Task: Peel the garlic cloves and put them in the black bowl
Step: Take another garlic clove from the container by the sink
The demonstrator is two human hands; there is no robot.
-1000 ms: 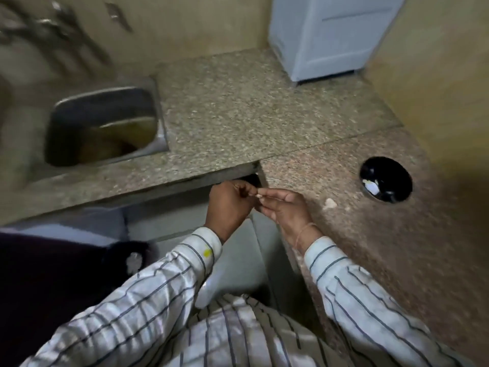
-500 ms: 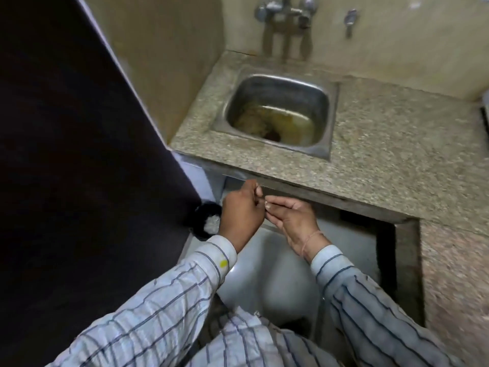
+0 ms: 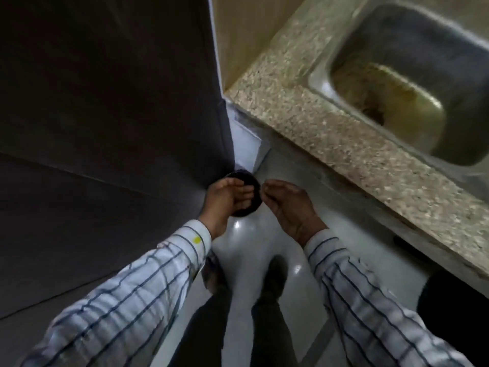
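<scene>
My left hand [image 3: 225, 200] hovers over a dark round container [image 3: 255, 193] that stands on the floor in the corner. Its fingers are loosely curled and I see nothing in them. My right hand [image 3: 288, 207] is just right of the container, a small gap away from the left hand. I see it from the back, with the fingertips bunched together as in a pinch. The garlic clove it pinches is hidden behind those fingers. The black bowl is out of view.
A speckled granite counter [image 3: 330, 133] with a steel sink [image 3: 412, 83] runs along the right. A dark panel [image 3: 105, 115] fills the left. Below are the pale floor [image 3: 246, 242] and my feet [image 3: 275, 276].
The view has swung left and down, from the counter to the floor corner. My hands, joined at the clove before, have come apart over the dark container.
</scene>
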